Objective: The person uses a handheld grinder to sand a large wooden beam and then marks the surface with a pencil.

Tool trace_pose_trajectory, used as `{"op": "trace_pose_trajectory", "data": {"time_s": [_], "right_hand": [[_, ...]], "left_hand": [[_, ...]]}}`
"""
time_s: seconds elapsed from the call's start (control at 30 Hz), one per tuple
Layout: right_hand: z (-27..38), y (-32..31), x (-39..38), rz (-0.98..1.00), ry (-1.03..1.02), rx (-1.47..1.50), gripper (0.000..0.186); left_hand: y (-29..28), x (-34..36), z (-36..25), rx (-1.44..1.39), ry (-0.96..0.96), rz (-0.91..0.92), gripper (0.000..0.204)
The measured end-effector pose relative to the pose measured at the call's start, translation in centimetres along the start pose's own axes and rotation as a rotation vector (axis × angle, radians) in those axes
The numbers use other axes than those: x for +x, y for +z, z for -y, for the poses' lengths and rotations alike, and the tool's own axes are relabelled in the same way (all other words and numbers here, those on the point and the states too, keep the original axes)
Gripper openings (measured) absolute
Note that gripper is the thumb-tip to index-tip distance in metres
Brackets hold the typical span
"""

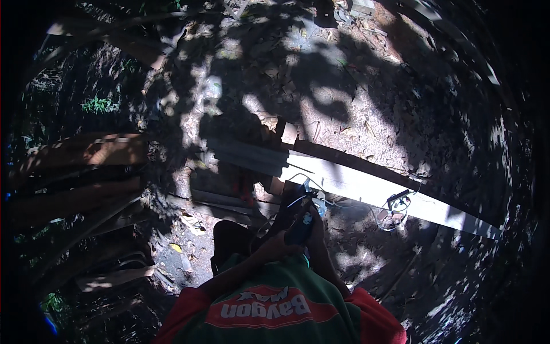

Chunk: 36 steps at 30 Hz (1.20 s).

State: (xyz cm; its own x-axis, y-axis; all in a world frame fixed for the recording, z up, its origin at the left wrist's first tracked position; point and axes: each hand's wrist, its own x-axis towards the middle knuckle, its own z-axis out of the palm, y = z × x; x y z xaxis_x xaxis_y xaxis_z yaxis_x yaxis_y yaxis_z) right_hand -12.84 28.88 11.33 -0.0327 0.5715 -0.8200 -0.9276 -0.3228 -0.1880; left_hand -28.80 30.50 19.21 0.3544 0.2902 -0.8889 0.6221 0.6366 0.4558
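Close to my lap, my left hand (276, 245) is closed on a dark blue object (298, 230) with a small pale patch on its top; deep shade hides what kind of thing it is. My right hand (315, 234) grips the same object from its right side. Pale thin cables (344, 205) run from near the object toward the right. Just beyond my hands lies a long pale board (355, 186), brightly sunlit, reaching from the middle out to the far right. My fingers are mostly in shadow.
A small dark item with a coiled cable (398, 200) rests on the board's near edge. Rough timber pieces (103, 150) are stacked at left. A grey plank (246, 156) continues left from the board. Dry leaves and patchy shade cover the ground (366, 114).
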Motion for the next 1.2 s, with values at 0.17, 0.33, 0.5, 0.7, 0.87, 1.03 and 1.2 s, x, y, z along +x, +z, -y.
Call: {"op": "trace_pose_trajectory", "data": {"time_s": [0.17,0.33,0.5,0.7,0.87,1.03,1.2], "right_hand": [[0.8,-0.3,3.9,-0.181,-0.205,-0.03,0.038],[1.0,1.7,8.0,-0.298,-0.368,-0.047,0.051],[-2.8,2.8,14.3,-0.417,-0.381,-0.16,0.059],[-13.7,-0.5,23.1,-0.481,-0.315,-0.108,0.069],[-15.7,2.5,27.3,-0.423,-0.357,-0.25,0.052],[-10.4,3.2,27.1,-0.436,-0.235,-0.264,0.047],[-5.5,1.5,25.7,-0.356,-0.198,-0.21,0.064]], "left_hand": [[-3.1,3.8,-2.2,0.168,-0.001,0.049,0.101],[-6.3,9.2,-2.6,0.386,0.027,0.102,0.106],[-10.8,15.4,3.7,0.28,0.062,0.137,0.106],[-18.1,19.7,9.9,0.25,0.044,0.092,0.098],[-21.4,20.5,10.9,0.223,-0.042,0.034,0.092],[-19.5,23.0,8.1,0.1,-0.106,0.13,0.099],[-14.4,27.1,10.0,-0.301,0.168,0.277,0.089]]}}
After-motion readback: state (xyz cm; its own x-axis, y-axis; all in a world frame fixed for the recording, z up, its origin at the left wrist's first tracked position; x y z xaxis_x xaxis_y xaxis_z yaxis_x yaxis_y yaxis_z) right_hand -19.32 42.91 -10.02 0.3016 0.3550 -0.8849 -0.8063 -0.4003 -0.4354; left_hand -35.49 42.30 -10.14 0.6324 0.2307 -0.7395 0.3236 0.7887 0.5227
